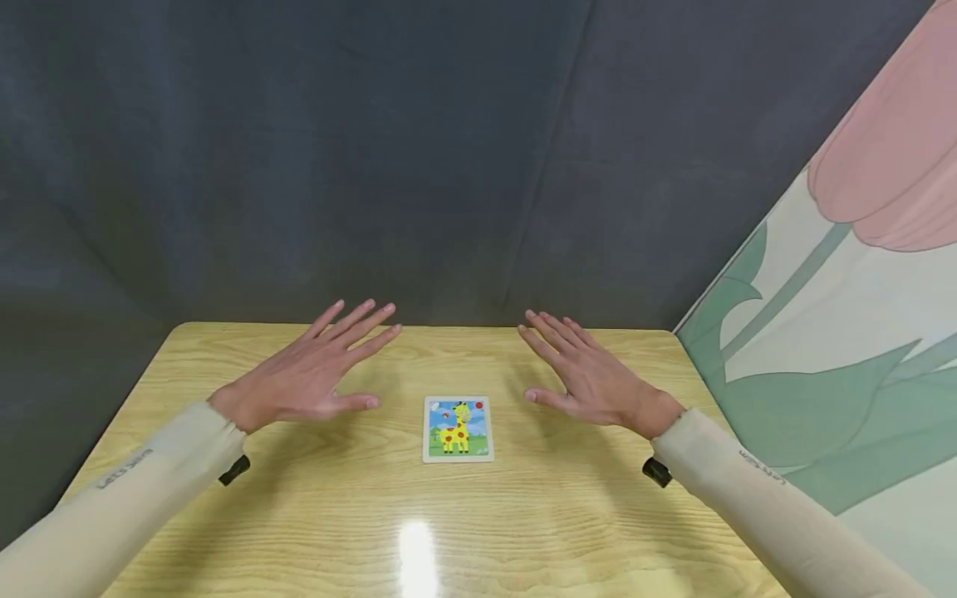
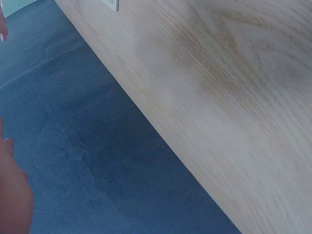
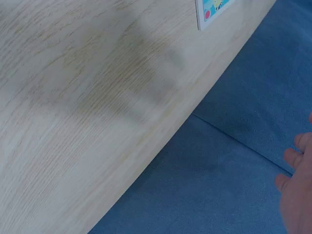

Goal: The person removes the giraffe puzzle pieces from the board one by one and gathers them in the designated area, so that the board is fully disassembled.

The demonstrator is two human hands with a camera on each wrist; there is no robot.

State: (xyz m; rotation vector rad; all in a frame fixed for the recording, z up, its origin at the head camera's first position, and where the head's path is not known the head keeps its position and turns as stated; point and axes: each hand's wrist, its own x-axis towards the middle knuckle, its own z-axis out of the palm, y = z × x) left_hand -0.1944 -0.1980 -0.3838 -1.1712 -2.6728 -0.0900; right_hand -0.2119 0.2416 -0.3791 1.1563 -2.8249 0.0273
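A square picture puzzle (image 1: 458, 429) with a white border and a yellow giraffe lies flat on the wooden table (image 1: 374, 498). To its left, my left hand (image 1: 314, 365) hovers over the table with straight, spread fingers and holds nothing. On the other side my right hand (image 1: 591, 374) is held in the air too, fingers extended and thumb apart. Neither hand touches the puzzle. In the right wrist view a corner of the puzzle (image 3: 210, 10) shows at the top, with part of my right hand (image 3: 298, 185) at the edge. The left wrist view catches part of my left hand (image 2: 14, 195).
A dark curtain (image 1: 374, 166) hangs behind the table's far edge. At the right stands a pale cloth panel (image 1: 792, 365) with a pink tulip and green leaves. Small black devices (image 1: 657, 473) sit under both wrists. Light glares off the near tabletop.
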